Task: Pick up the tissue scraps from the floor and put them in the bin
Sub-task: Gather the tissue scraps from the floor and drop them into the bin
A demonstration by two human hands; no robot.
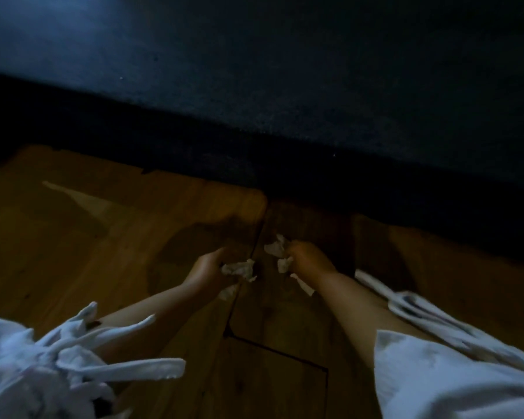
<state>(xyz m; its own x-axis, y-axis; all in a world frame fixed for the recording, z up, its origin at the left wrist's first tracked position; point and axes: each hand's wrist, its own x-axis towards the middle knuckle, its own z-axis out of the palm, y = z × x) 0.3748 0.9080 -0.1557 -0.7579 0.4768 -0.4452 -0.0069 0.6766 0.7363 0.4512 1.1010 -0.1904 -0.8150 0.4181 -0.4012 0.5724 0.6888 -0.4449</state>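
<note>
The scene is dim. My left hand [208,267] curls round a wad of white tissue scraps [239,269] low over the wooden floor [73,237]. A little to the right, my right hand [307,258] grips more white scraps [276,249], which stick out at its left side. Another small strip of tissue [303,285] shows just below that hand; whether it lies on the floor or hangs from the hand I cannot tell. No bin is in view.
A dark blue carpet or rug [315,86] covers the far half of the view, its edge running diagonally above the hands. My pale sleeves and their loose ties [103,343] hang over the near floor. A pale streak [82,198] marks the boards at left.
</note>
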